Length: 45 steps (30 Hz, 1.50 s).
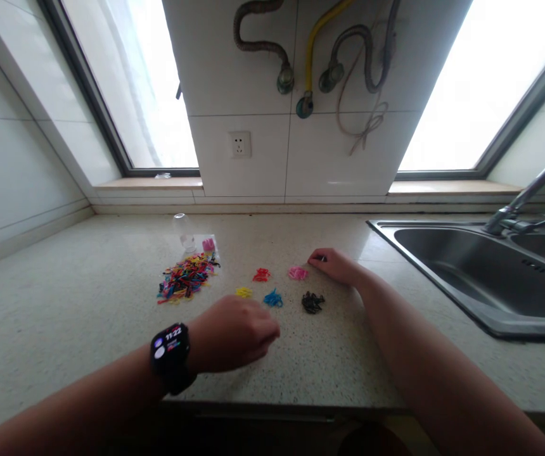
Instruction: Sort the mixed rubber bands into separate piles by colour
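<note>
My left hand [237, 332], with a black watch [172, 348] at its wrist, hangs over the near part of the counter with its fingers curled together. Whatever may be inside it is hidden. Just beyond it lie a small yellow pile [243, 292] and a blue pile [273, 298]. My right hand [332, 263] rests with fingers pinched beside a pink pile [298, 273]; I cannot make out what it holds. Nearer me sits a black pile [312, 303], and a red pile [262, 275] is left of the pink. The pieces look like tiny rubber bands.
A large mixed-colour heap [187, 277] lies to the left on the speckled counter [87, 304]. Behind it are a clear plastic container [184, 233] and a pink bundle [208, 244]. A steel sink [472, 272] with a faucet [514, 212] occupies the right side.
</note>
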{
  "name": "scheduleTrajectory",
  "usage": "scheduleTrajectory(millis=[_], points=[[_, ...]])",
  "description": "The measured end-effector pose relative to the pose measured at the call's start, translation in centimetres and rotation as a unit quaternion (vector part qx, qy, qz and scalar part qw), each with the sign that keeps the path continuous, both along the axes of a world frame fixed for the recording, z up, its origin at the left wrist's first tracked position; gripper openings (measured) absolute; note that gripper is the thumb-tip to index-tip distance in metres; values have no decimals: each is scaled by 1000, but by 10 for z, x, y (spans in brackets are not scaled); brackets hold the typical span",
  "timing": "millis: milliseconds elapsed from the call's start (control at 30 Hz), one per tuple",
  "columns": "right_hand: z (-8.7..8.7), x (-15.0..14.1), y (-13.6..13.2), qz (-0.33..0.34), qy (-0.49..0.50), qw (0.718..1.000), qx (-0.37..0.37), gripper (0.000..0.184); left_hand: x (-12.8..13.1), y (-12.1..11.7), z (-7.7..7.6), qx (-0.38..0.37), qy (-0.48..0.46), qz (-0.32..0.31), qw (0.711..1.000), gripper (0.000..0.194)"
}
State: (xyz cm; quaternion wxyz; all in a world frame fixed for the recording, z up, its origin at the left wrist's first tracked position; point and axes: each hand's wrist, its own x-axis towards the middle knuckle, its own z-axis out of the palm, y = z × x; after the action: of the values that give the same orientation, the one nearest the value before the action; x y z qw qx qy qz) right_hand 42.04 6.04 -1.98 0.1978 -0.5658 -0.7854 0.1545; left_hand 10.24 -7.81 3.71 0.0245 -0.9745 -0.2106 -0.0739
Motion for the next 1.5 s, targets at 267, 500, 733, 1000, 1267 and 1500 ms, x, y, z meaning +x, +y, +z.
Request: scheduleTrajectory(millis=[267, 500, 733, 1000, 1267, 1500], points=[[2, 0, -2, 7, 2, 1000, -12, 27, -21, -26, -37, 23, 11, -61, 998, 10], [2, 4, -2, 14, 18, 1000, -16, 30, -19, -21, -39, 2, 10, -71, 997, 4], [-1, 8, 3, -31, 65, 997, -6, 31, -20, -21, -40, -17, -7, -71, 997, 5], [11, -15, -2, -7, 96, 992, 77, 33, -23, -17, -45, -37, -35, -77, 996, 12], [54, -113, -8, 123, 11, 985, 119, 21, -24, -15, -45, -61, -33, -75, 995, 22], [52, -208, -5, 146, -132, 978, 63, 23, -23, -14, -43, -64, -36, -75, 994, 23]])
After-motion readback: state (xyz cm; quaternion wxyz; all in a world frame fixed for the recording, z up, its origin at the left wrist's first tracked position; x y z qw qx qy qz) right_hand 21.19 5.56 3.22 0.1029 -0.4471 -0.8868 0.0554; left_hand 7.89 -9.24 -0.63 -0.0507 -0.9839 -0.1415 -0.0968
